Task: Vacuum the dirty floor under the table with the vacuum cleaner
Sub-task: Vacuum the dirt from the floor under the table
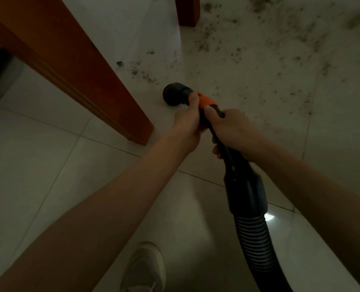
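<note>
Bare forearms (116, 199); one pale, seemingly fabric shoe (145, 268).

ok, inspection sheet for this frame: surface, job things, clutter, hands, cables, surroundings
Surface: pale tiled floor, dirt scattered ahead and to the right.
Job's things: black vacuum nozzle low near the floor, orange collar behind it.
Clutter: nothing seen.
Hands: left hand grips just behind the nozzle; right hand grips the tube.
Cables: ribbed hose runs back lower right.
Surroundings: wooden table legs, shoe.
</note>
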A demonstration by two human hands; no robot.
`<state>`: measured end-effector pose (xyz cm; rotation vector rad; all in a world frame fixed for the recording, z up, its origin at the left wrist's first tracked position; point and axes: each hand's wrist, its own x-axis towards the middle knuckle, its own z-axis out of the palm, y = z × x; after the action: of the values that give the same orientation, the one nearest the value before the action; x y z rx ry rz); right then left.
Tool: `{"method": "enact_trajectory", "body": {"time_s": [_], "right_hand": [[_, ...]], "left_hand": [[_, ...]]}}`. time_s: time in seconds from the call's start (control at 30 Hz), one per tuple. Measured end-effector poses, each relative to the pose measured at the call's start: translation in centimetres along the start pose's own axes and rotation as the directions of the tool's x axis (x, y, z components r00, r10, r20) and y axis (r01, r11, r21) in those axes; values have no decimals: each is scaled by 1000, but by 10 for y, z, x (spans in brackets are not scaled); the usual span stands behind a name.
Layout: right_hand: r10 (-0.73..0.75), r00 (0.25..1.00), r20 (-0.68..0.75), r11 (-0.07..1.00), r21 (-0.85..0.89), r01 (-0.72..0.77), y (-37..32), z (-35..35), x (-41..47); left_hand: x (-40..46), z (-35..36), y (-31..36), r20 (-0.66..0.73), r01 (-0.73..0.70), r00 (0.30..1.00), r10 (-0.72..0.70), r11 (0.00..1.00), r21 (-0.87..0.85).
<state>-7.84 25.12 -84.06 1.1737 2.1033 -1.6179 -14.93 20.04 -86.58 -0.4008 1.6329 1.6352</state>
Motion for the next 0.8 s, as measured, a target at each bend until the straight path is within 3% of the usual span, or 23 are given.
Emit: {"method": "enact_trajectory", "body": {"time_s": [0.27, 0.37, 0.57, 0.8], "right_hand": [[77, 994, 78, 997, 22, -79, 6, -23, -17], [76, 997, 4, 996, 38, -76, 7, -24, -17], [61, 983, -175, 996, 74, -49, 7, -27, -3], [48, 998, -44, 995, 93, -44, 9, -30, -4]], "left_hand": [[-12, 6, -21, 29, -42, 999, 44, 998, -39], [-15, 14, -14, 93, -31, 995, 34, 999, -31], [-16, 34, 0, 94, -47, 995, 39, 995, 84], [1, 33, -7, 41, -3, 999, 4, 1000, -21]]}}
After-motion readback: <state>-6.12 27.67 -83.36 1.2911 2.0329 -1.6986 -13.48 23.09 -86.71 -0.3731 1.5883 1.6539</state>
